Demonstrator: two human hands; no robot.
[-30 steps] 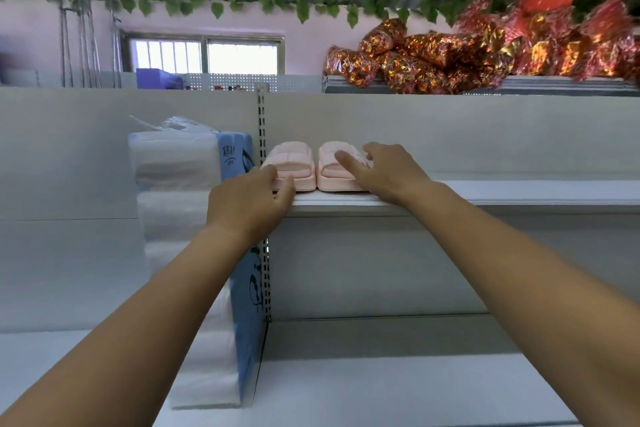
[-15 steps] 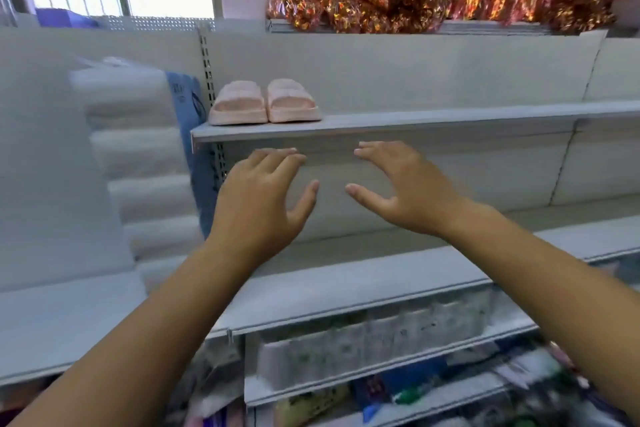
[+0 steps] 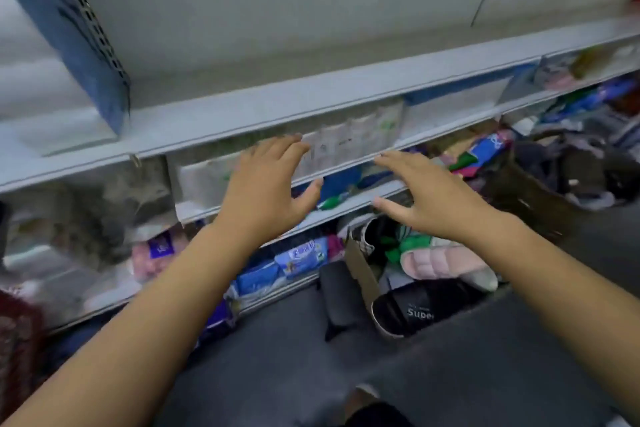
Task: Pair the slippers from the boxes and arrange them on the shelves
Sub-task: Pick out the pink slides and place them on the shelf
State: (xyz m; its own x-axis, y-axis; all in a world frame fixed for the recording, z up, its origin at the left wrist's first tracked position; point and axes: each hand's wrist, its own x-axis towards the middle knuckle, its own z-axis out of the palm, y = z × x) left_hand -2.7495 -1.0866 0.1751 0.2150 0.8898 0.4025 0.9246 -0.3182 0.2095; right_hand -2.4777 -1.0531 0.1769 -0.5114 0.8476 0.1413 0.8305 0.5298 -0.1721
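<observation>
in the head view, we are tipping our gaze down and away from the upper shelf, where half a second ago the pink pair was sitting side by side; that pair is now lying out of frame above us. our left hand (image 3: 266, 191) and right hand (image 3: 433, 198) are hanging in the air in front of the lower shelves (image 3: 311, 94), fingers straight and spread, so each grip is released and carrying nothing, whereas a second ago both were resting on the pair. we are now seeing the cardboard box (image 3: 360, 267) on the floor (image 3: 450, 374), just below the right hand. in it a pink slipper (image 3: 436, 262) is lying on top, a black slipper (image 3: 415, 308) marked "super" is lying nearest us, and something green (image 3: 398, 246) is showing behind them, too blurred to name. a darker container (image 3: 533, 198) is standing further right, its contents unclear. we are judging that one pair is placed and that we are turning back to the box to find the next match, with most of the sorting not yet done.
</observation>
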